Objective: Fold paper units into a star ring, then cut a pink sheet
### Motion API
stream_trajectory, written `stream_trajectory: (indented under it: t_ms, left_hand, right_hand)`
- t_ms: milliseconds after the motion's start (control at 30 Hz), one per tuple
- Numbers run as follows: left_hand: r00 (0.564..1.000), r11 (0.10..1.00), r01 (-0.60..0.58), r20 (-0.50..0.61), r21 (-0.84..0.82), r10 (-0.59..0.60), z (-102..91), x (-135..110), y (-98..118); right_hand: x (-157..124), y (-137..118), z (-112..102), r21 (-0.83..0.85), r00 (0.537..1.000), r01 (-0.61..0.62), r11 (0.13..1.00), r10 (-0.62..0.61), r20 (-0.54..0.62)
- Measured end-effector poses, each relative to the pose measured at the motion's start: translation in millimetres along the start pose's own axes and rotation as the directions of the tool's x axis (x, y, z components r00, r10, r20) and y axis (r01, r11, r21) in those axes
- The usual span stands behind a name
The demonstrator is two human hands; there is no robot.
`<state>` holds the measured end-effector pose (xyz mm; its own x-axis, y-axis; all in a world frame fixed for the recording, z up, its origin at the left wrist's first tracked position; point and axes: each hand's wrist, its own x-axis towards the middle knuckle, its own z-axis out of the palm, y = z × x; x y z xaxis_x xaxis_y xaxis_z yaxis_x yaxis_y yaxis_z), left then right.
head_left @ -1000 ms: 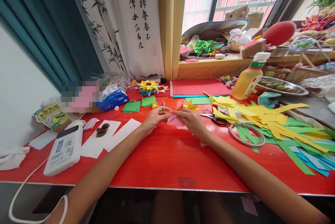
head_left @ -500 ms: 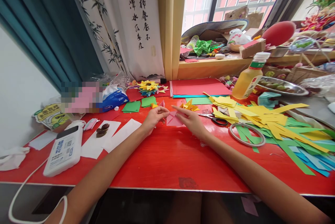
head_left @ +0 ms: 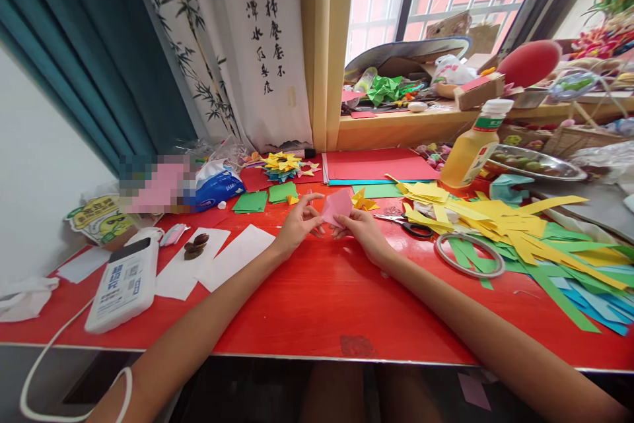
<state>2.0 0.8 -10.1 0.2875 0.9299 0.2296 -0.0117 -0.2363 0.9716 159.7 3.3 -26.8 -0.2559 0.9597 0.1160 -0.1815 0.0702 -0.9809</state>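
A small piece of pink paper (head_left: 337,205) is held up above the red table, turned so that a corner points upward. Its lower part is pinched between the thumb and fingers of my right hand (head_left: 365,235). Just left of the paper, my left hand (head_left: 300,224) has its fingers apart, the index finger stretched toward the paper; whether a fingertip touches it I cannot tell. Behind my right hand lies a folded yellow paper piece (head_left: 364,200). A small orange-yellow folded tip (head_left: 292,199) shows behind my left hand.
Scissors (head_left: 413,228), a tape roll (head_left: 470,255) and cut paper strips (head_left: 510,222) lie to the right, before a juice bottle (head_left: 468,152). Green squares (head_left: 250,202) and a folded paper ring (head_left: 282,165) are behind. A white power bank (head_left: 121,284) with a cable sits left.
The pink paper has been lifted from low between both hands and turned corner-up in my right hand. My left hand's fingers have spread apart beside it.
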Motion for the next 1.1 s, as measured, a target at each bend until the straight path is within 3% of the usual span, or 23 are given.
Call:
stream_trajectory:
  t_ms: [200,500,733,1100]
  left_hand:
    - [0.991,0.993,-0.034,0.131,0.110,0.019,-3.9,2,5]
    - [0.992,0.976,-0.101,0.096,0.194,0.083,-12.9,7,5]
    - [0.996,0.977,-0.081,0.057,0.199,0.071,-11.3,7,6]
    - [0.984,0.933,-0.163,0.127,0.320,0.129,-16.7,7,4]
  right_hand:
    - [4,-1,-8,0.079,1.000,0.001,0.997,-0.002,0.004]
    - [2,-8,-7,0.051,0.983,-0.100,0.994,0.091,0.159]
    - [-1,-8,-3,0.161,0.977,-0.116,0.980,0.083,0.197]
    - [0,-6,-5,0.163,0.973,-0.107,0.981,0.070,0.219]
